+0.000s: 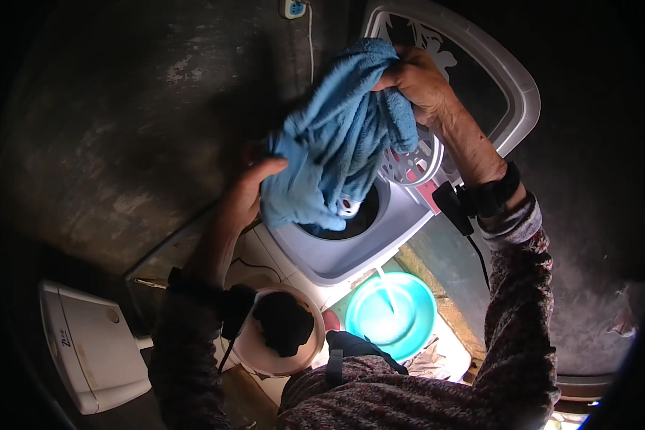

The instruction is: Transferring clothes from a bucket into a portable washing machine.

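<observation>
A blue fluffy fleece cloth (337,136) hangs bunched between my two hands, with a small white patch with a dark spot near its lower end. My right hand (416,79) is closed round its upper part. My left hand (251,186) grips the left edge, thumb in front and fingers hidden behind the fabric. Directly beneath is the round dark opening (362,223) of a pale grey spin-type washing machine (330,266); the cloth's lower end overlaps that opening. A round perforated inner cover (416,166) stands raised behind the cloth, beside my right wrist.
The machine's framed lid (521,107) stands open at the far right. In front are a turquoise basin (426,322) with a thin stream running into it and a pinkish basin (247,344) holding black cloth (283,322). A white cistern (93,344) is at left; a socket (292,8) hangs on the wall.
</observation>
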Motion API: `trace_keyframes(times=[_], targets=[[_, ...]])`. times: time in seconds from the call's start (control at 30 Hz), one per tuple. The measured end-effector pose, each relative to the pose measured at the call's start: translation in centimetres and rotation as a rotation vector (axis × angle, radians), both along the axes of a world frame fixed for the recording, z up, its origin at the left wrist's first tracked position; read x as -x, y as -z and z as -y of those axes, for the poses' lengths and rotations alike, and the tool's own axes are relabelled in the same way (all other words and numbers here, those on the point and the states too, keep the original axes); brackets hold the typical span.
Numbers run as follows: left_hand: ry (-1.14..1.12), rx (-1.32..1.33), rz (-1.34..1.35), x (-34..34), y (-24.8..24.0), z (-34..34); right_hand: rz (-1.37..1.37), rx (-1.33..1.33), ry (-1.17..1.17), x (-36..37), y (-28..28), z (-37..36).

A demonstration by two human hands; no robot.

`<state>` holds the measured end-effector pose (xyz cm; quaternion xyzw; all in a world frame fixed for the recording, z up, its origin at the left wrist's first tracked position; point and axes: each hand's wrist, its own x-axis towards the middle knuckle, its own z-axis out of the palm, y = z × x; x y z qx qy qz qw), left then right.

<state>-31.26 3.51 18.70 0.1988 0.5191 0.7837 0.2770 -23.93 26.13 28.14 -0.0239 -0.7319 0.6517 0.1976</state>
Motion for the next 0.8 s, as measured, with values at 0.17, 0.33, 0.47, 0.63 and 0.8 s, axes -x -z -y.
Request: trace_keyframes(times=[0.17, 0.33, 0.47, 0.63, 0.8], targets=[[0.041, 0.341, -0.280, 2.6, 3.7, 3.1, -0.058, 0.167, -0.089, -0.9, -1.2, -0.9], [-0.007, 0.439, -0.309, 3.4, 3.7, 2.7, -0.146, 0.041, -0.006, -1.7, -1.8, -2.8], [-0.093, 0.685, -0.626, 4.9, 5.6, 3.7, -0.211, 0.173, -0.104, -2.6, -2.7, -3.7], [0.029, 0.733, -1.045, 3.2, 7.3, 0.0, -0.375, 0.133, -0.146, -1.8, -6.1, -0.7], [0.205, 0.812, -0.763, 1.4, 7.9, -3.8, -0.433, 0.043, -0.288, -2.5, -8.7, 0.1]])
